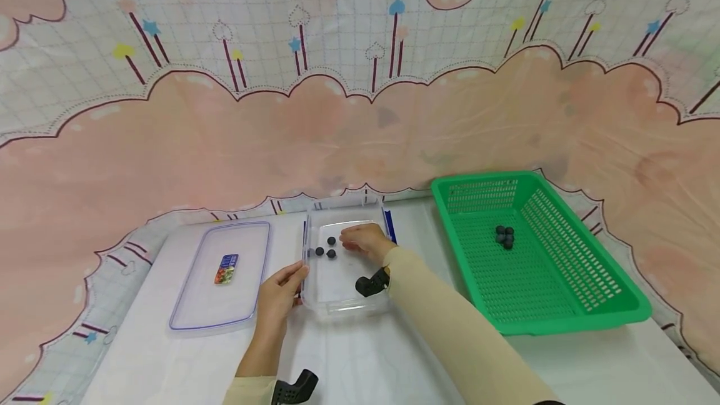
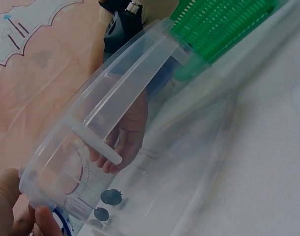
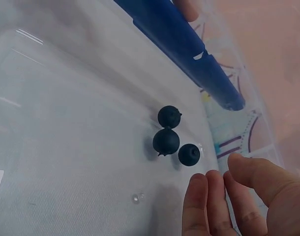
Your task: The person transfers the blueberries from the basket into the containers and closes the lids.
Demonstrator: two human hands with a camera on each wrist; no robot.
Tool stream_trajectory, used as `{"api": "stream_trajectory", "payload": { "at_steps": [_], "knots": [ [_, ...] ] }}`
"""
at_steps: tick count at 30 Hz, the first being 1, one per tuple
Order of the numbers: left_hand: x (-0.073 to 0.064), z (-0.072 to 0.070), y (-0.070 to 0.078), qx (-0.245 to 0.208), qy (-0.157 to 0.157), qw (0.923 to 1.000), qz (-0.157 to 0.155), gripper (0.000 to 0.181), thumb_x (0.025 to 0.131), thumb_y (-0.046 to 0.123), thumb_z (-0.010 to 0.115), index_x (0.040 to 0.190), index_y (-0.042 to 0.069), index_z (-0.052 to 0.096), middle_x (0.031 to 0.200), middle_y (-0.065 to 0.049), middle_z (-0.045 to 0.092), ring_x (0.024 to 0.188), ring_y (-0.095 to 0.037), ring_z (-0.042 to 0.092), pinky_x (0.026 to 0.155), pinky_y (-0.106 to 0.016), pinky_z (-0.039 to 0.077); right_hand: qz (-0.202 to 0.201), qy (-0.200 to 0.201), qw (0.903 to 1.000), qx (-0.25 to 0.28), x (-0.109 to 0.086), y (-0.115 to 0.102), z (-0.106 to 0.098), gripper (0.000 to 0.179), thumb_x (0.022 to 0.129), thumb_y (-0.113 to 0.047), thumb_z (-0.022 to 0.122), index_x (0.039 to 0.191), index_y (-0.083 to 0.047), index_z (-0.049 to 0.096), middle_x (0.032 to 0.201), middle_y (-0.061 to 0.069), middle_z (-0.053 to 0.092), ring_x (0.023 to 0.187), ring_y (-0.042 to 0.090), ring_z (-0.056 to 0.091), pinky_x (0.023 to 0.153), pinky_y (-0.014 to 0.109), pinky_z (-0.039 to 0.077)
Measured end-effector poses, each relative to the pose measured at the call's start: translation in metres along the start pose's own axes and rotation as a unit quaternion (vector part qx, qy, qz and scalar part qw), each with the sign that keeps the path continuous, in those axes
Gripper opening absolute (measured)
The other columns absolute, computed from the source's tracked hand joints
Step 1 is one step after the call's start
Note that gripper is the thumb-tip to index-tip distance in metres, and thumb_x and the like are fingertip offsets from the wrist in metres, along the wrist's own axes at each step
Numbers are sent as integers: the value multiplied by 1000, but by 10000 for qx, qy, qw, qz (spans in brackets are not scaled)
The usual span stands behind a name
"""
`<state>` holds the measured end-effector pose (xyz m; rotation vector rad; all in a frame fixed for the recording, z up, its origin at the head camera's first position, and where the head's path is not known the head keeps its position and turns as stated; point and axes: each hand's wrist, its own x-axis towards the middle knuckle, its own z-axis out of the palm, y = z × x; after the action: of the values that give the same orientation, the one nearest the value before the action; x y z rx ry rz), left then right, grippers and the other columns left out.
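Found three dark berries (image 1: 331, 240) on the floor of the clear box (image 1: 343, 289), grouped toward its left wall; at close range, two touching or nearly so, third just beside. Right hand (image 1: 365, 241) over the box floor, near the berries, grip spread: thumb apart from fingers, nothing between. Left hand (image 1: 278, 292) at the left side of the box, grip pinching its wall between thumb and fingers. Right of the box, green basket (image 1: 480, 195) with a berry cluster (image 1: 504, 237), four at least. Left of the box, transparent lid (image 1: 202, 292) lying flat on the surface (image 1: 337, 361), small printed label (image 1: 227, 269) within its outline. Judge work part-done: lid off, berries divided between box and basket. Left to do, by best guess: transfer of the basket's cluster, then closing of the box; direction of transfer not proven by these views. Hard to make out: faint dark spot at the left wall of the box, reflection or fourth berry, cannot tell; exact basket count, owing to overlap; label text, too small to read. Basket cut off in left wrist view.
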<state>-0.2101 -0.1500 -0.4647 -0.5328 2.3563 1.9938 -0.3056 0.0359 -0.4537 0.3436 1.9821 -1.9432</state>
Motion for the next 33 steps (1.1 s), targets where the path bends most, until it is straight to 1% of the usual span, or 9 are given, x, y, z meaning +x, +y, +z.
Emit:
{"api": "stream_trajectory", "payload": {
  "at_steps": [6, 9, 15, 17, 19, 24, 26, 30, 33],
  "knots": [
    [-1, 0, 4, -39, 21, 10000, -28, 42, 89, 27, 73, 125, 5, 67, 83, 4, 64, 73, -9, 52, 53, -19, 50, -39, 28, 10000, 29, 0, -3, 1, 34, 91, -2, 67, 123, 6, 64, 125, 19, 64, 97, 18, 66, 93, 28, 54],
    [-1, 1, 6, -59, 5, 10000, -7, 42, 89, 27, 73, 124, 4, 67, 81, 4, 62, 73, -9, 51, 53, -18, 50, -17, -56, 9999, 132, 0, -4, -1, 35, 91, -3, 67, 125, 6, 63, 127, 18, 63, 99, 18, 66, 95, 28, 53],
    [-1, 3, 5, -16, -83, 10000, -23, 42, 90, 26, 73, 125, 4, 67, 81, 6, 61, 75, -10, 51, 53, -19, 50, -94, -549, 9945, 887, -2, -13, -11, 41, 93, 3, 62, 133, 10, 54, 136, 22, 55, 118, 29, 59, 104, 33, 48],
    [-1, 4, 5, 1, -86, 10000, -33, 41, 90, 25, 72, 125, 4, 67, 83, 6, 62, 76, -11, 51, 53, -19, 50, -140, -765, 9929, 896, -5, -21, -17, 42, 94, 3, 60, 135, 10, 52, 135, 21, 55, 118, 29, 59, 105, 33, 47],
    [-1, 3, 4, -5, -101, 9999, -31, 41, 90, 24, 72, 125, 3, 67, 83, 6, 62, 75, -11, 51, 53, -19, 49, -214, -956, 9912, 893, -8, -32, -26, 42, 95, 4, 58, 136, 11, 50, 128, 18, 58, 112, 27, 60, 106, 34, 46],
    [0, 2, 5, 7, -112, 9999, 3, 41, 90, 23, 71, 125, 2, 66, 80, 6, 61, 74, -10, 51, 53, -19, 50, -683, -1116, 9899, 549, -16, -59, -66, 42, 101, -1, 48, 141, 14, 41, 127, 17, 55, 122, 30, 55, 112, 36, 40],
    [0, 1, 5, 33, -94, 9999, 6, 40, 90, 23, 71, 125, 3, 66, 81, 6, 61, 74, -10, 51, 53, -19, 50, -869, -1019, 9898, 477, -17, -65, -87, 44, 103, -3, 44, 143, 14, 36, 138, 23, 48, 129, 31, 49, 114, 38, 36],
    [0, 0, 5, 50, -97, 9999, 9, 40, 91, 23, 71, 126, 3, 66, 81, 6, 60, 75, -10, 50, 53, -18, 50, -1026, -634, 9917, 437, -19, -72, -133, 45, 104, -2, 41, 144, 16, 32, 148, 29, 37, 131, 30, 47, 115, 38, 35],
    [0, -1, 5, 22, -115, 9999, -9, 41, 91, 22, 71, 126, 3, 66, 79, 7, 59, 74, -10, 50, 53, -18, 50, -1056, -515, 9927, 260, -27, -72, -169, 48, 104, -3, 41, 146, 15, 28, 155, 29, 26, 140, 34, 36, 116, 38, 33]
  ]
}}
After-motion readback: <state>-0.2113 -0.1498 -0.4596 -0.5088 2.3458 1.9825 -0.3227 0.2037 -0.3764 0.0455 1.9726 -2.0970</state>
